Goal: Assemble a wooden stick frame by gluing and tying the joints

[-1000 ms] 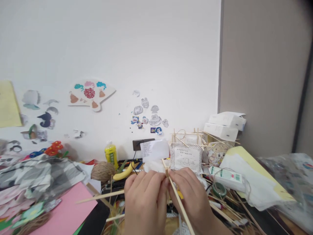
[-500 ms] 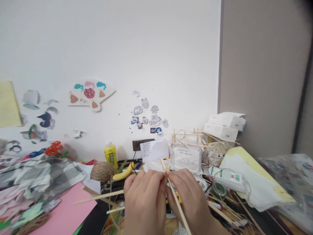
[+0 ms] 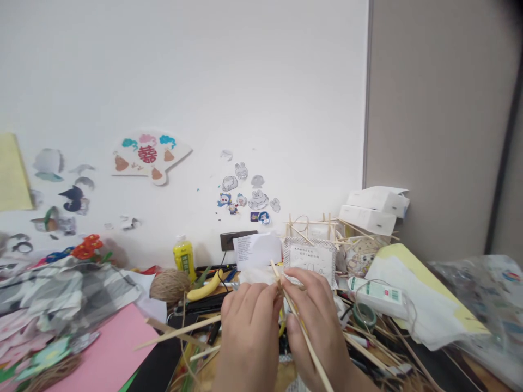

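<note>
My left hand (image 3: 250,332) and my right hand (image 3: 316,321) meet low in the middle of the view, both pinched on crossed thin wooden sticks (image 3: 304,337). One stick runs from between the fingertips down to the right. Another stick (image 3: 180,331) pokes out leftward from under my left hand. Thin twine seems to sit at the crossing, but it is too small to be sure. A ball of brown twine (image 3: 169,285) lies just left of my hands.
The desk is crowded: pink paper (image 3: 110,354), a yellow glue bottle (image 3: 184,257), a banana-shaped object (image 3: 206,288), a stick frame with printed paper (image 3: 310,256), white boxes (image 3: 373,209), a green tape roll (image 3: 365,316), loose sticks (image 3: 376,354), stickers on the wall (image 3: 245,193).
Both hands have shifted slightly right and up with the sticks. My right fingers now reach higher over the crossing, and the leftward stick has tilted.
</note>
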`<action>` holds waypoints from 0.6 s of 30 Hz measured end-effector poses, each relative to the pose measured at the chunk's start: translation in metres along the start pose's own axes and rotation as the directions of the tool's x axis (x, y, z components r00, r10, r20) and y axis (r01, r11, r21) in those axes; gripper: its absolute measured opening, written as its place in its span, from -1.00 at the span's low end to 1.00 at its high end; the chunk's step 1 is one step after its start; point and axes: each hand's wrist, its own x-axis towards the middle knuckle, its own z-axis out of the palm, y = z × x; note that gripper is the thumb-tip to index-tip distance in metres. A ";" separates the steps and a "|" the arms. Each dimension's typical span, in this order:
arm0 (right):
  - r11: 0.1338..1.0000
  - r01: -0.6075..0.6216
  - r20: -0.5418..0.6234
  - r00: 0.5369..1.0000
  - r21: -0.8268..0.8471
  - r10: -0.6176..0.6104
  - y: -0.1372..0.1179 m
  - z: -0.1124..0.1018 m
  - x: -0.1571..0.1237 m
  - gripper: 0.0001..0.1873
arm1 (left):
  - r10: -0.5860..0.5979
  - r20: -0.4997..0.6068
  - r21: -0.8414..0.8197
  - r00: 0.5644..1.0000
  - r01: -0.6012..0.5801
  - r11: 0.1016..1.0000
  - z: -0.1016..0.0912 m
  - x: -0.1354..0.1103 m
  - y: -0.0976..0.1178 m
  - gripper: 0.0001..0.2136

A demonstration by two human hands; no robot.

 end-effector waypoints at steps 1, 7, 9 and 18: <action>1.000 -0.009 -0.004 1.000 0.003 0.009 -0.001 0.001 -0.001 -0.58 | -0.004 -0.005 0.000 1.000 0.004 1.000 0.000 0.000 0.000 -0.88; 0.998 -0.045 0.000 0.999 0.048 0.045 -0.002 0.005 -0.008 -0.58 | 0.001 -0.023 -0.005 1.000 -0.002 1.000 0.001 -0.002 0.000 -0.86; 0.997 -0.051 0.004 0.999 0.051 0.050 -0.001 0.006 -0.009 -0.58 | 0.001 -0.019 -0.004 1.000 -0.001 1.000 0.001 -0.003 0.000 -0.86; 0.999 0.044 0.047 0.998 -0.005 -0.043 0.007 0.001 0.005 -0.60 | -0.017 0.026 -0.003 1.000 0.017 1.000 0.000 0.000 -0.010 -0.88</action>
